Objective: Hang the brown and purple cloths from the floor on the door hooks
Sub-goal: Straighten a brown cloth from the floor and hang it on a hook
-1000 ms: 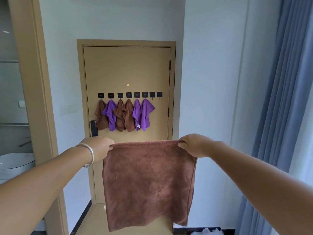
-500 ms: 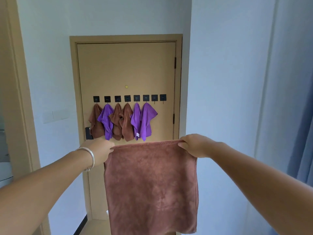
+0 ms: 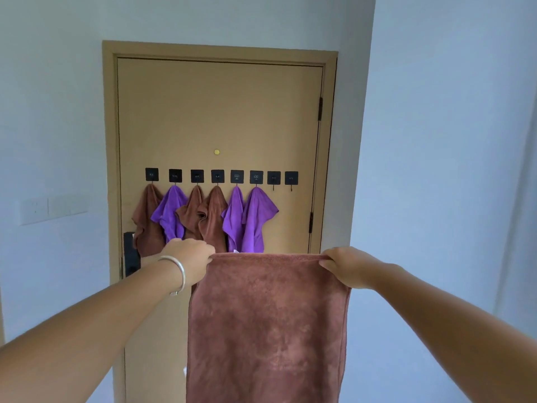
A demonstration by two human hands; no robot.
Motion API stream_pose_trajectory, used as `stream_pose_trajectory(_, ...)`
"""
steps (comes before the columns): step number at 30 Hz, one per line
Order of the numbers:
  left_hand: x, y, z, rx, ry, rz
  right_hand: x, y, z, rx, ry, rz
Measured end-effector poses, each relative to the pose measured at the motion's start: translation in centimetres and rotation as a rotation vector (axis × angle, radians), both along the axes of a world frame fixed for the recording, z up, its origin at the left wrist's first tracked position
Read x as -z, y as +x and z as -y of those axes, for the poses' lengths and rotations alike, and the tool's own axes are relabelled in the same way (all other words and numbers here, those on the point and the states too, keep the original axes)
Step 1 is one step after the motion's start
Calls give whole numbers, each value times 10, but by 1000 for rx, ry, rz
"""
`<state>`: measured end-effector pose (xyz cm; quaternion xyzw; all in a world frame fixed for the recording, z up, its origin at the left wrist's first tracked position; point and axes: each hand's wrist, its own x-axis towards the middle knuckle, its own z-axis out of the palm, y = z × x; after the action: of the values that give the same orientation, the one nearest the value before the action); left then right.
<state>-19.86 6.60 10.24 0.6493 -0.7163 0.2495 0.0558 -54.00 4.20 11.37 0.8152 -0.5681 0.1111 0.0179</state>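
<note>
A brown cloth [image 3: 267, 330] hangs flat in front of me, stretched by its top corners. My left hand [image 3: 189, 257], with a silver bangle on the wrist, pinches the left corner. My right hand [image 3: 345, 264] pinches the right corner. Ahead is a tan door [image 3: 220, 112] with a row of black hooks [image 3: 220, 176]. Brown cloths [image 3: 148, 219] and purple cloths [image 3: 257, 216] hang from the left hooks. The two rightmost hooks [image 3: 282, 178] are bare.
A black door handle and lock [image 3: 130, 254] sits on the door's left side, just left of my left hand. White walls flank the door, with a switch plate [image 3: 53, 207] on the left wall. The right wall juts forward beside the door frame.
The view has moved closer to the door and turned right, so the curtain and the left doorway are out of sight. Both hands keep the same hold on the brown cloth.
</note>
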Motion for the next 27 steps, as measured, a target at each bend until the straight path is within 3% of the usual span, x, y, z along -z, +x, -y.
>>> stream_pose_trajectory(13,-3,60,197,120,-51,-141,-4,60,188,103,-7,60)
stream_pose_trajectory(21,-7,55,317,172,-30,-171,-14,62,315,75,-152,93)
stream_pose_trajectory(27,-26,37,413,134,-74,-448,-29,61,429,-32,-265,250)
